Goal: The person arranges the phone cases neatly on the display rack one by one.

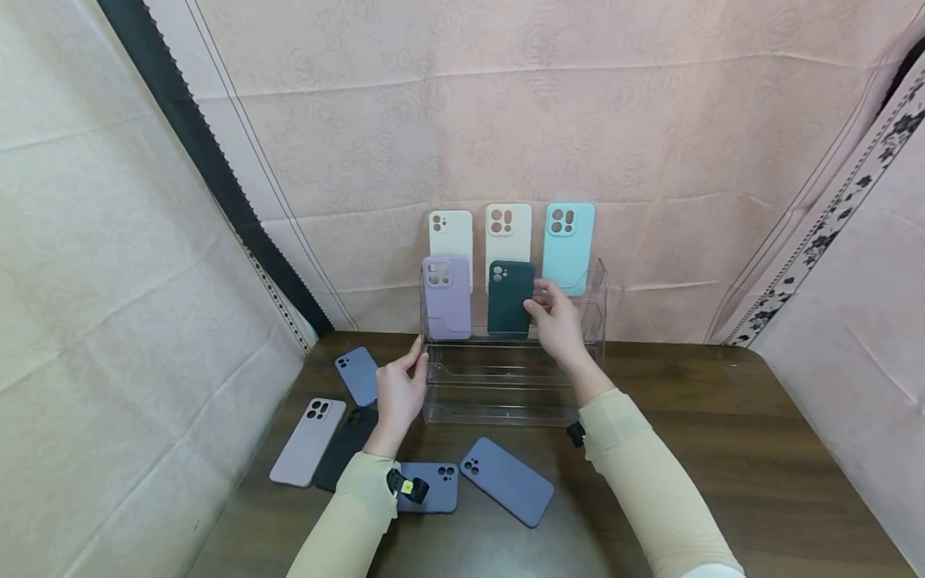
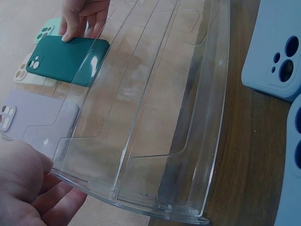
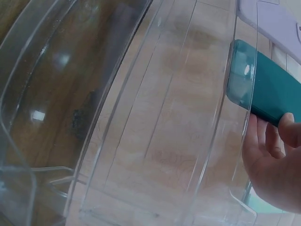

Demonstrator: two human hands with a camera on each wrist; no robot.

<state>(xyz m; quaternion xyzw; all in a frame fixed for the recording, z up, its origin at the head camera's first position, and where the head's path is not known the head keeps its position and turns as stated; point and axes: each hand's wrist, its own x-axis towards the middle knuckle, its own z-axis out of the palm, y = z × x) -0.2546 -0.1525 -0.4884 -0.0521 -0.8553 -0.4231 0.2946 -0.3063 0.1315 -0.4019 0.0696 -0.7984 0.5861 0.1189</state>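
A dark green phone case (image 1: 509,301) stands in the second tier of a clear tiered display rack (image 1: 506,415), its lower end behind the transparent lip. My right hand (image 1: 560,327) pinches this case by its right edge, thumb in front, as the right wrist view also shows the green case (image 3: 277,89). At the rack's left side, my left hand (image 1: 400,393) holds the clear side panel between thumb and fingers. A lilac phone case (image 1: 448,299) stands left of the green one. Behind them, in the top tier, are a white case (image 1: 451,233), a cream case (image 1: 508,233) and a turquoise case (image 1: 568,249).
Several cases lie on the brown wooden table (image 1: 723,449): a blue case (image 1: 357,376), a pale lilac case (image 1: 308,441) and a black case (image 1: 343,449) at left, and a blue-grey case (image 1: 441,490) and another blue-grey case (image 1: 507,482) in front. Fabric walls (image 1: 506,120) surround the table.
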